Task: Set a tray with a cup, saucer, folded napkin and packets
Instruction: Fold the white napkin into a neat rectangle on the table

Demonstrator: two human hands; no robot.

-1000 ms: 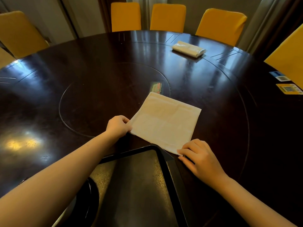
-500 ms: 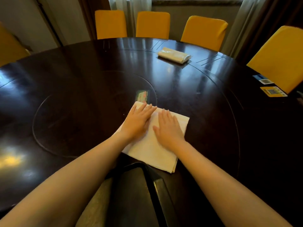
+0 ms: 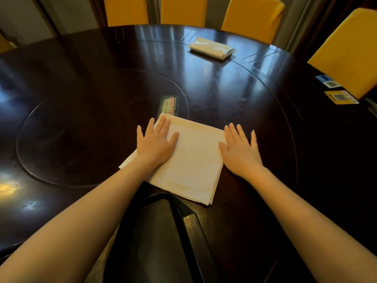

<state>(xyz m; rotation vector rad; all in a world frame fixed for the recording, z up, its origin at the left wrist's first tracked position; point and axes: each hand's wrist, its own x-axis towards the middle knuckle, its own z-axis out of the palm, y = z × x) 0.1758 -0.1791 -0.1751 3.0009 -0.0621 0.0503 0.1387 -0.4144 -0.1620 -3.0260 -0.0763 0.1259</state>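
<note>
A cream napkin [image 3: 191,160], folded into a square, lies flat on the dark round table [image 3: 81,129] in front of me. My left hand [image 3: 156,142] rests palm down on its left part, fingers spread. Also flat and spread, my right hand [image 3: 240,150] lies on the table at the napkin's right edge, thumb touching the cloth. A black tray [image 3: 179,213] sits at the near edge below the napkin, partly hidden by my left forearm. No cup or saucer is in view.
A small green and red packet [image 3: 168,105] lies just beyond the napkin. A wrapped white pack [image 3: 212,48] sits at the far side. Cards [image 3: 340,97] lie at the right edge. Yellow chairs [image 3: 253,17] ring the table.
My hands went from pinching the napkin's near corners to pressing flat on its middle. They have now slid apart, the right one off to the napkin's right edge.
</note>
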